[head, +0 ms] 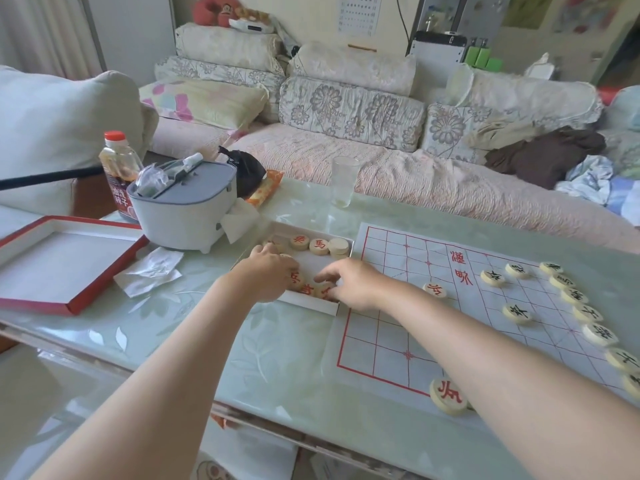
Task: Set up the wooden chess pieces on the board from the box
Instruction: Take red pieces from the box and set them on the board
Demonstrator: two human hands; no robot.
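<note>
Glass table [277,358]: paper board [391,327] on the right, red box lid [52,299] far left, open white box [311,301] touching the board's left edge. Both hands are in the box's near end: left hand [268,271] curled down over red pieces [318,246], right hand [353,284] with fingertips on them. Can't tell if either hand actually grips one. Black pieces [575,296] line the board's right edge. Two red soldiers [434,290] are on the board.
</note>
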